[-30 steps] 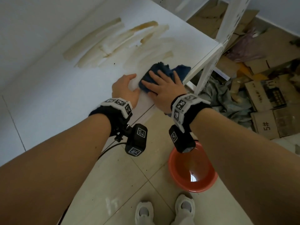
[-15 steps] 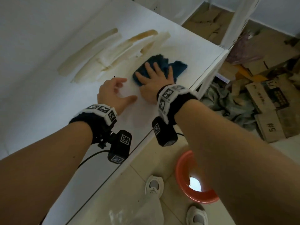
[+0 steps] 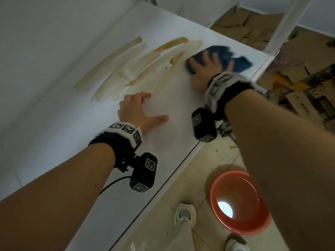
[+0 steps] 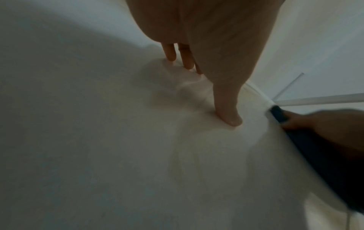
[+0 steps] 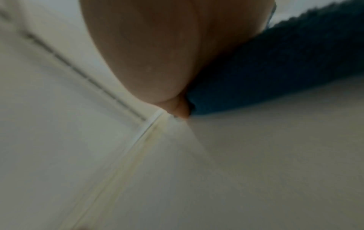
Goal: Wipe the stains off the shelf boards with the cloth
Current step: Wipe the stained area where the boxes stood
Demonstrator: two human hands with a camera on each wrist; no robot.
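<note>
Right hand [image 3: 206, 73], fingers flat on blue cloth [image 3: 235, 62], slid farther up shelf board [image 3: 181, 105] beside brown stains [image 3: 137, 64]; left hand [image 3: 137, 111] splayed, holding nothing, braced nearer.

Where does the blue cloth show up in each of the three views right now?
Head: blue cloth upper right, under the flat right hand.
Left wrist: dark strip at the right edge.
Right wrist: upper right, beyond the palm.
Shared landmark: the white shelf board.

No text is legible; print on the cardboard boxes [image 3: 306, 104] is blurred.
</note>
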